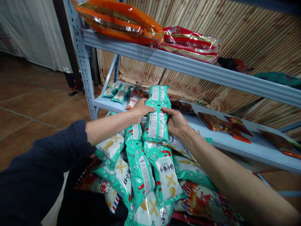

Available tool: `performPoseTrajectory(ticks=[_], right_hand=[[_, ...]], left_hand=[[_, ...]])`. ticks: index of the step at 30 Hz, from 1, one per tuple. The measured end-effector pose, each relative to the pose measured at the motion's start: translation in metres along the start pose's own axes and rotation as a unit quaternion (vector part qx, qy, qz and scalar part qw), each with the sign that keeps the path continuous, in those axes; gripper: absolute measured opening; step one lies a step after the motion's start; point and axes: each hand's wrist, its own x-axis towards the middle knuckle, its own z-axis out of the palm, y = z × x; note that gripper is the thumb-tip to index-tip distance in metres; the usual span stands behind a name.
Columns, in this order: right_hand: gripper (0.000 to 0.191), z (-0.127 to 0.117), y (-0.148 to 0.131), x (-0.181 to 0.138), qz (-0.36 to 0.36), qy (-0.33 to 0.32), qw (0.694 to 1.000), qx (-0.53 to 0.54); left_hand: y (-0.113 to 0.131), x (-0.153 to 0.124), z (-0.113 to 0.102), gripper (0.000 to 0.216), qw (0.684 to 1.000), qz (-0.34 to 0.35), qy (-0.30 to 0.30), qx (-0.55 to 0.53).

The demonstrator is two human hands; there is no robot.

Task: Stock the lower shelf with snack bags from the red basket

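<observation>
Both of my hands grip a pair of teal snack bags (156,125), one overlapping the other, with their white printed label panels facing me. My left hand (141,110) pinches the left edge where the two bags meet. On the opposite edge, my right hand (176,121) has its thumb on the front and its fingers partly hidden behind. Just below lies a heap of more teal snack bags (166,175), reaching down toward my lap. Red-and-white snack bags (207,201) stick out from under the heap at the right.
Ahead is a blue metal rack (141,53). Its lower shelf (204,138) bears small teal bags (121,95) at the left end and dark red packets (213,121) farther right. Large orange bags (117,22) and red bags (191,44) rest on the upper shelf. Tiled floor (28,103) lies left.
</observation>
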Motion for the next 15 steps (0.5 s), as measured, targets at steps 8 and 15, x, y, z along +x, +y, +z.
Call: performPoseTrajectory(ticks=[8, 15], right_hand=[[0.013, -0.0019, 0.003, 0.0053, -0.004, -0.011, 1.0, -0.012], [0.009, 0.0059, -0.0035, 0.0043, -0.042, -0.001, 0.999, -0.03]], left_hand=[[0.005, -0.0015, 0.0007, 0.056, 0.974, 0.089, 0.075, 0.193], [0.0073, -0.0016, 0.0007, 0.028, 0.957, 0.077, 0.08, 0.267]])
